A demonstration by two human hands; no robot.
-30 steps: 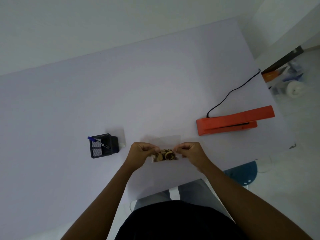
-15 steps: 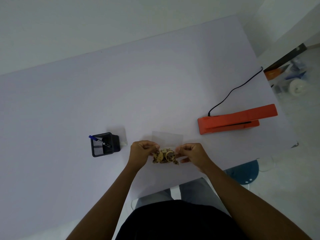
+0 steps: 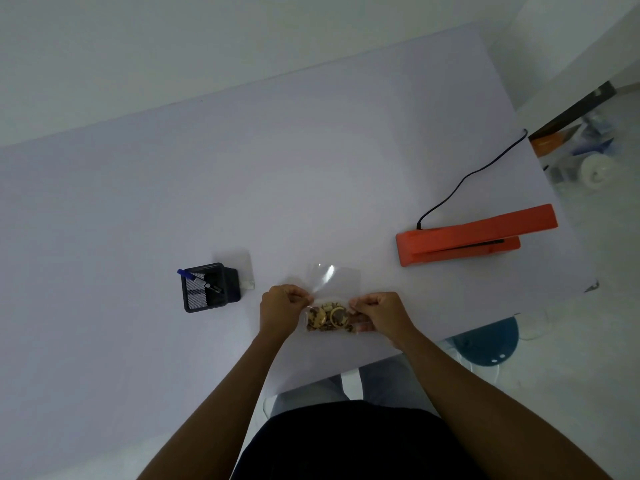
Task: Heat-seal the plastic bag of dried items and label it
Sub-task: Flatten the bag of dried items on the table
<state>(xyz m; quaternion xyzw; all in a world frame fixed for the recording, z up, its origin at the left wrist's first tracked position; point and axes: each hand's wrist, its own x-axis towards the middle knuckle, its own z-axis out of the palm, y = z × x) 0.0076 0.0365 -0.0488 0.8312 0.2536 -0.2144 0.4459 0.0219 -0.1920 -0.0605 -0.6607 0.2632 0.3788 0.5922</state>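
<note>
near the table's (image 3: 311, 168) front edge both hands, left (image 3: 278, 311) and right (image 3: 379, 315), pinch the bag's (image 3: 334, 296) sides, with the sealer (image 3: 474, 235) by the right edge.

A clear bag (image 3: 335, 282) with brown and yellow dried bits (image 3: 329, 318), an orange sealer (image 3: 474, 235) with a black cord (image 3: 464, 181), a black mesh holder (image 3: 207, 287), a blue-capped pen (image 3: 197, 278), a pale lilac table (image 3: 242, 168)

no legible text (anywhere in view)
</note>
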